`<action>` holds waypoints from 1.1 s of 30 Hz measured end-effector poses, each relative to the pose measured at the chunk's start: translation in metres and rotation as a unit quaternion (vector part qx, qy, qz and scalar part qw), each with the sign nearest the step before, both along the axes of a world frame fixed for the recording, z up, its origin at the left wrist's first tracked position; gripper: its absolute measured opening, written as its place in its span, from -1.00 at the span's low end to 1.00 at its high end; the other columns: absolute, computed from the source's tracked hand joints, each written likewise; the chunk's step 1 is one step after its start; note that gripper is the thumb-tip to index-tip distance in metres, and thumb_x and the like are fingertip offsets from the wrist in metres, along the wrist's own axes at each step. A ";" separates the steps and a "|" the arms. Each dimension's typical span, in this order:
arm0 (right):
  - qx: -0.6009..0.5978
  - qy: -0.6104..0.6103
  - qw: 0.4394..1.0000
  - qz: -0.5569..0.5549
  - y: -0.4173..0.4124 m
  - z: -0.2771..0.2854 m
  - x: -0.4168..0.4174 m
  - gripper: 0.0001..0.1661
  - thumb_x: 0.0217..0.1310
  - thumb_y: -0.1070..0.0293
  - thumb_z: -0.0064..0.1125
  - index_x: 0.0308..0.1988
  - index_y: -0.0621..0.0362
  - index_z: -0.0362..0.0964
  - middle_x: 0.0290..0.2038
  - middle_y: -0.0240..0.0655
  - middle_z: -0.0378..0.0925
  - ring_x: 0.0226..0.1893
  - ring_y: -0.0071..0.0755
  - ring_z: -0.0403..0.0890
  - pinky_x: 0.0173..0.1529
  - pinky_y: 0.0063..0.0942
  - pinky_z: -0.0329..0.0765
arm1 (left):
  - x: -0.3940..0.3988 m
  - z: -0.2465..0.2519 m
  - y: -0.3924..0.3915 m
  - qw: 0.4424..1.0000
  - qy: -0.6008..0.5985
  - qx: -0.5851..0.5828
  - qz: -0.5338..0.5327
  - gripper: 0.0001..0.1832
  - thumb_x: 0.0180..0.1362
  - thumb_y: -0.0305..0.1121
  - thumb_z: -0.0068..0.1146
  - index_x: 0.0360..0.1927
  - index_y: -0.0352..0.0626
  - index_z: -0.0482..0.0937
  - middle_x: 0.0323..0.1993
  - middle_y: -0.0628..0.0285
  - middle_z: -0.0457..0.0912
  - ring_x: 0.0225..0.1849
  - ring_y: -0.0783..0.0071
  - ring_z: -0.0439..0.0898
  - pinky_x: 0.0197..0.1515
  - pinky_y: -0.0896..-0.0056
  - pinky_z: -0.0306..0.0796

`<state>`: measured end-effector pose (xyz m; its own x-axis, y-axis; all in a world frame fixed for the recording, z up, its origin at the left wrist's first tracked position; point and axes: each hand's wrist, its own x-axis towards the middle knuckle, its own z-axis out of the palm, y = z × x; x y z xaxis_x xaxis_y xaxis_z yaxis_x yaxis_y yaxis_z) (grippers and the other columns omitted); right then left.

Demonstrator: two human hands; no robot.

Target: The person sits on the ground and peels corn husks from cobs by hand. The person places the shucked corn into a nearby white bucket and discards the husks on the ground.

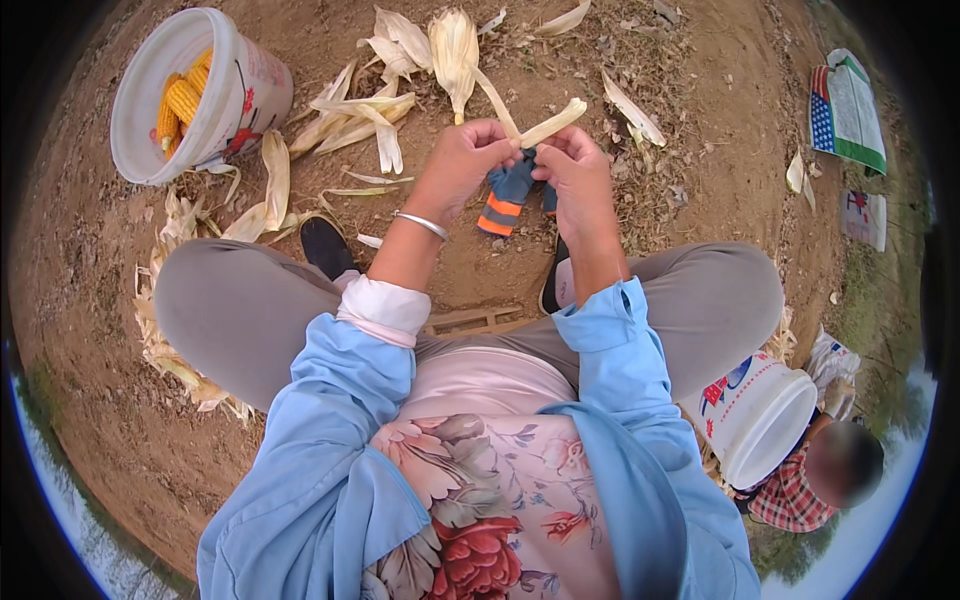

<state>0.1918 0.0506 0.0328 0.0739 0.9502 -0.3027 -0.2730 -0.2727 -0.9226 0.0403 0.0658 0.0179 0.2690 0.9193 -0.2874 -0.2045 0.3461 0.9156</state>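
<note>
My left hand [480,150] and my right hand [574,169] are close together over the ground between my feet, fingertips pinching a pale corn husk strip [555,124]. From my left fingertips a narrow piece of husk [495,101] runs up and away; whether both pieces are one cannot be told. Just beyond lies a bundle of dry husk [454,52], its narrow end near my left hand. Below my hands, partly covered by them, are blue work gloves [504,202] with orange and grey cuffs.
At upper left a tilted white bucket [255,94] holds several yellow corn cobs [182,101]. Loose husks [360,120] litter the soil. Another white bucket [750,420] stands by my right knee, near a person in a checked shirt [795,495]. A printed sack [855,112] lies far right.
</note>
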 end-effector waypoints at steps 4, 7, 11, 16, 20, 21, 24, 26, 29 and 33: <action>-0.013 0.003 1.000 0.004 -0.002 0.005 -0.003 -0.81 0.13 0.47 0.16 -0.22 0.29 0.44 -0.39 -0.38 0.52 -0.45 -0.64 0.50 -0.36 -0.69 0.41 | 0.001 -0.001 0.001 1.000 0.018 0.005 -0.016 -0.88 0.15 -0.39 0.15 -0.36 -0.25 0.57 -0.39 0.30 0.61 -0.36 0.67 0.51 -0.21 0.63 0.40; -0.011 0.006 1.000 -0.015 -0.001 0.000 -0.002 -0.85 0.12 0.50 0.16 -0.25 0.31 0.45 -0.41 -0.37 0.53 -0.47 -0.63 0.51 -0.38 -0.69 0.43 | 0.002 -0.001 0.001 1.000 0.009 0.005 -0.020 -0.87 0.16 -0.38 0.15 -0.34 -0.25 0.58 -0.39 0.30 0.62 -0.35 0.67 0.52 -0.20 0.62 0.41; -0.011 0.011 0.999 -0.029 -0.001 -0.004 -0.003 -0.88 0.12 0.54 0.15 -0.27 0.32 0.46 -0.41 -0.35 0.54 -0.48 -0.63 0.52 -0.39 -0.69 0.45 | 0.004 0.000 0.001 1.000 0.003 -0.017 -0.002 -0.83 0.19 -0.32 0.14 -0.32 -0.23 0.59 -0.39 0.32 0.62 -0.36 0.68 0.53 -0.21 0.63 0.40; -0.002 0.011 1.000 -0.028 -0.001 0.002 -0.006 -0.85 0.10 0.59 0.15 -0.25 0.33 0.46 -0.42 -0.36 0.54 -0.47 -0.63 0.51 -0.37 -0.69 0.45 | 0.002 -0.004 0.003 0.999 -0.018 -0.044 0.023 -0.80 0.21 -0.26 0.12 -0.30 -0.18 0.59 -0.42 0.36 0.62 -0.38 0.69 0.53 -0.27 0.67 0.41; 0.022 -0.005 1.000 -0.013 -0.002 -0.001 -0.006 -0.85 0.06 0.64 0.17 -0.27 0.30 0.48 -0.40 -0.39 0.53 -0.47 -0.62 0.51 -0.35 -0.68 0.45 | 0.003 -0.007 0.004 0.996 -0.040 -0.062 0.057 -0.83 0.21 -0.27 0.13 -0.30 -0.16 0.59 -0.45 0.39 0.60 -0.40 0.70 0.53 -0.32 0.70 0.42; 0.030 -0.010 1.000 -0.002 -0.002 -0.002 -0.006 -0.85 0.05 0.65 0.18 -0.29 0.30 0.49 -0.39 -0.40 0.53 -0.46 -0.62 0.50 -0.35 -0.67 0.45 | 0.003 -0.006 0.005 0.994 -0.048 -0.068 0.066 -0.84 0.20 -0.28 0.13 -0.30 -0.15 0.59 -0.45 0.39 0.60 -0.41 0.70 0.53 -0.32 0.70 0.42; 0.062 -0.040 0.997 0.006 -0.004 0.001 -0.007 -0.85 -0.03 0.69 0.20 -0.37 0.27 0.50 -0.34 -0.42 0.50 -0.38 -0.59 0.50 -0.28 -0.64 0.44 | 0.004 -0.001 0.004 0.990 -0.070 -0.084 0.092 -0.85 0.19 -0.29 0.14 -0.30 -0.16 0.59 -0.45 0.41 0.59 -0.42 0.70 0.53 -0.32 0.71 0.41; 0.105 -0.102 0.989 0.018 -0.005 0.002 -0.008 -0.84 -0.07 0.71 0.21 -0.39 0.26 0.50 -0.32 -0.41 0.48 -0.33 -0.55 0.50 -0.24 -0.62 0.43 | 0.003 -0.001 0.004 0.989 -0.075 -0.085 0.099 -0.85 0.18 -0.30 0.15 -0.30 -0.17 0.59 -0.45 0.41 0.59 -0.42 0.71 0.52 -0.32 0.71 0.41; 0.156 -0.164 0.974 0.026 -0.004 0.002 -0.009 -0.80 -0.12 0.71 0.22 -0.39 0.24 0.49 -0.31 -0.39 0.48 -0.27 -0.49 0.50 -0.19 -0.59 0.42 | 0.003 0.000 0.004 0.985 -0.095 -0.093 0.109 -0.85 0.17 -0.32 0.16 -0.29 -0.18 0.59 -0.45 0.41 0.59 -0.42 0.71 0.51 -0.32 0.71 0.41; 0.191 -0.189 0.963 0.031 -0.005 0.001 -0.009 -0.82 -0.11 0.69 0.22 -0.40 0.24 0.48 -0.30 -0.36 0.47 -0.28 -0.45 0.50 -0.18 -0.57 0.42 | 0.006 0.005 0.003 0.978 -0.124 -0.103 0.130 -0.86 0.17 -0.32 0.14 -0.36 -0.17 0.58 -0.49 0.41 0.56 -0.46 0.72 0.46 -0.36 0.71 0.37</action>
